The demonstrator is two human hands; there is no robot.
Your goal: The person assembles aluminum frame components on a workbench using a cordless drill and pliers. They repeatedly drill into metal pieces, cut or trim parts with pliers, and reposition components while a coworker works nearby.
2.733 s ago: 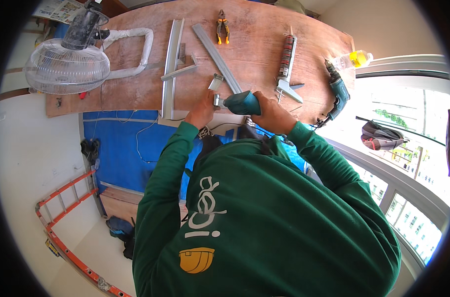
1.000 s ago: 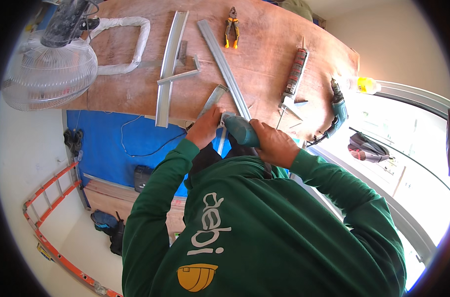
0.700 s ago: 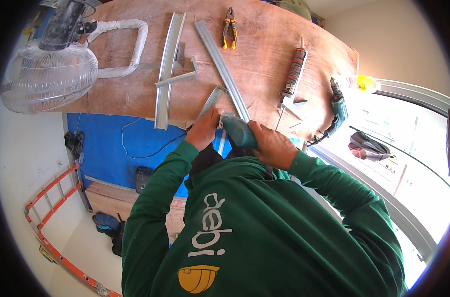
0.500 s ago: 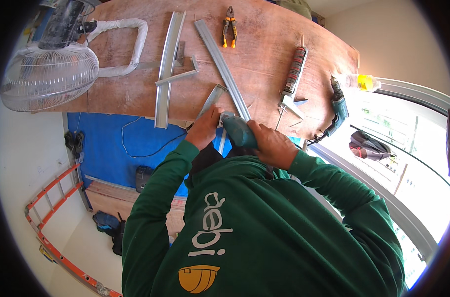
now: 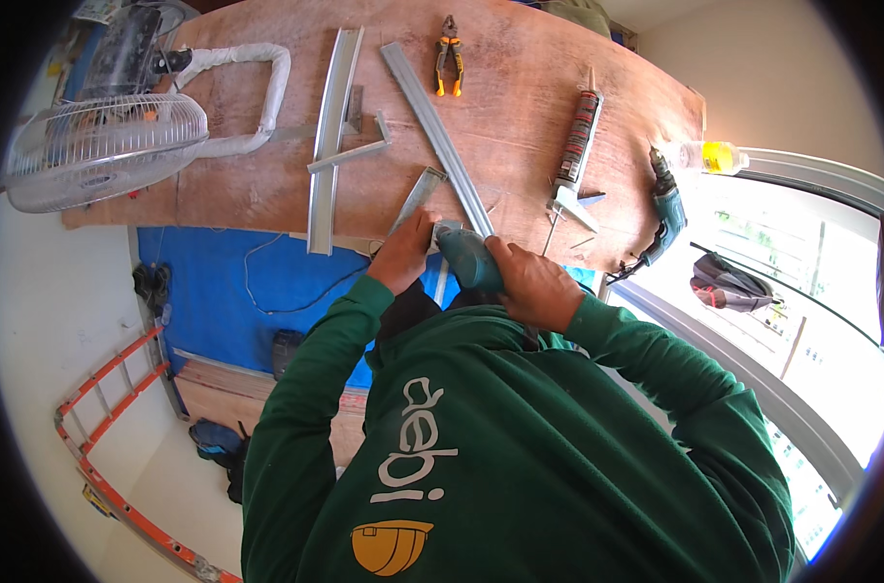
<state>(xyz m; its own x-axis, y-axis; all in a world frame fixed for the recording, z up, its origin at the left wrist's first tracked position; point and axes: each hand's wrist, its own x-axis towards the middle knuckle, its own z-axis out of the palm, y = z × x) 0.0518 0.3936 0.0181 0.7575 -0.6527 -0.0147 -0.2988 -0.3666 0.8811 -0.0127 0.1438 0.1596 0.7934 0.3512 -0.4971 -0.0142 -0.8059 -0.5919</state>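
Observation:
Close to my body at the table's near edge, my right hand [image 5: 543, 286] is wrapped round the body of a teal power tool [image 5: 469, 260]. Its working end is mostly hidden. My left hand [image 5: 403, 255] is closed beside the tool's grey front part, its fingertips against that end; what they grip is hidden. A short metal channel piece [image 5: 419, 197] lies on the table just beyond the left fingers. One long grey metal profile [image 5: 436, 132] runs from the tool toward the table's far side.
On the wooden table [image 5: 520, 117] lie another metal channel [image 5: 333, 146], a bent metal strip [image 5: 355, 154], pliers [image 5: 449, 58], a caulking gun [image 5: 576, 155] and a teal drill [image 5: 667, 209]. A fan [image 5: 102, 151] stands left, an orange ladder [image 5: 121, 500] lower left. A bottle [image 5: 719, 158] is at right.
The fan head has turned slightly toward the right. Both hands and the teal power tool keep almost the same place; the whole view has shifted a little.

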